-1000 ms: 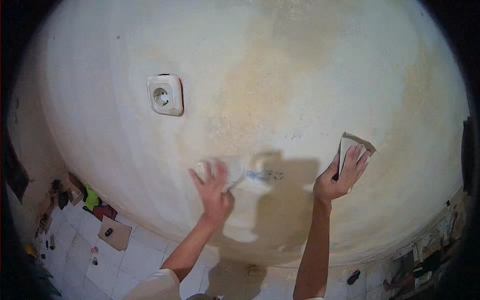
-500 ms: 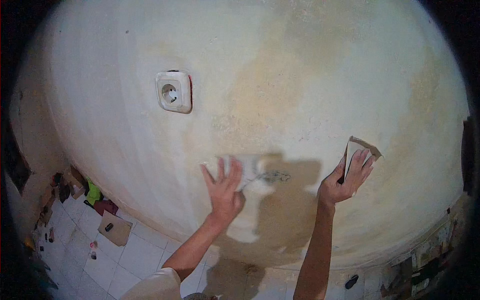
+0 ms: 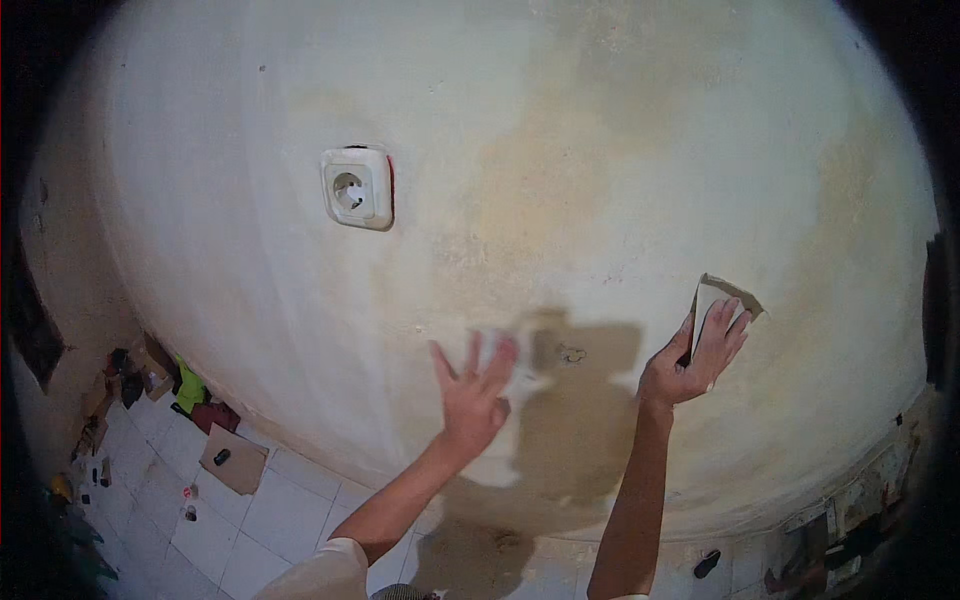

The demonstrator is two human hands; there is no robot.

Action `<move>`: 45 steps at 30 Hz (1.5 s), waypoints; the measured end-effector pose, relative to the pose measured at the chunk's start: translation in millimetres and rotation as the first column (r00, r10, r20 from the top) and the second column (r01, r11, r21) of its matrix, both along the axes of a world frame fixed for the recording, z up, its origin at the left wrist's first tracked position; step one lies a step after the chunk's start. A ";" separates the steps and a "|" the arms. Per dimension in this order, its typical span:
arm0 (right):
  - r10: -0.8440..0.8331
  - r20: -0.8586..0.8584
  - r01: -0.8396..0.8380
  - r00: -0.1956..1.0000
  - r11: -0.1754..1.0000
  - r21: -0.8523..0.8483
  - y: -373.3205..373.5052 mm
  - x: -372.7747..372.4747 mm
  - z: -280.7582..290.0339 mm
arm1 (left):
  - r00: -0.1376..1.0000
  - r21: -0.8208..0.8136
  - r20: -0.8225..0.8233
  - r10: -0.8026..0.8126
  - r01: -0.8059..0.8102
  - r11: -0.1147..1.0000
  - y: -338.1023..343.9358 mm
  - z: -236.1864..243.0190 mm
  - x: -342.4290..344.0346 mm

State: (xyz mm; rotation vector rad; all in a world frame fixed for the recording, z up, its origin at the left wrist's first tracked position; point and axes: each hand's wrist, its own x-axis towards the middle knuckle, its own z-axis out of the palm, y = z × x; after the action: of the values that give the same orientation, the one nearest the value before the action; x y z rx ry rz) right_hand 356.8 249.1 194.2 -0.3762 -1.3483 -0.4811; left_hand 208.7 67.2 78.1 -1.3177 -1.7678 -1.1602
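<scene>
My left hand (image 3: 472,402) is raised in front of the pale, stained wall (image 3: 420,270), its fingers spread and slightly blurred. Nothing shows plainly in it, and I cannot tell whether the fingertips touch the plaster. Just right of them a small dark squiggle (image 3: 572,355) lies within the shadow on the wall. Farther right, my right hand (image 3: 695,360) grips a folded piece of stiff sheet (image 3: 712,290), pale on its face with a brown edge. The thumb is on its left side and the fingers lie over its front, close to the wall.
A white socket (image 3: 358,188) sits on the wall at upper left, a gap showing along its edge. Below left, a brown cardboard sheet (image 3: 240,468) with a dark object lies on white floor tiles, near piled clutter (image 3: 130,375). A dark item (image 3: 707,564) lies at lower right.
My left hand has moved right along the wall, toward the squiggle, fingers still spread. The right hand and its folded sheet have stayed in place. The view has shifted slightly.
</scene>
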 end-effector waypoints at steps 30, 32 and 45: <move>0.019 -0.002 -0.019 1.000 1.000 -0.005 0.4 -1.1 -2.6 | 0.999 -0.066 -0.021 -0.039 0.038 0.997 8.3 -24.6 5.3; 0.010 -0.005 -0.010 1.000 1.000 -0.009 -0.6 0.6 0.5 | 0.977 -0.163 -0.210 -0.037 0.002 0.987 13.7 -27.5 2.2; 0.017 -0.001 -0.017 1.000 1.000 -0.012 0.1 -0.9 -3.0 | 0.990 -0.143 -0.110 -0.087 0.071 0.987 -0.2 -28.3 -3.4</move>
State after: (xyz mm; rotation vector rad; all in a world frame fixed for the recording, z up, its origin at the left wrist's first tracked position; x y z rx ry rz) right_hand 355.9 249.2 191.2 -0.3751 -1.3531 -0.4589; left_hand 205.3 67.0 49.8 -1.5182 -1.7520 -0.9962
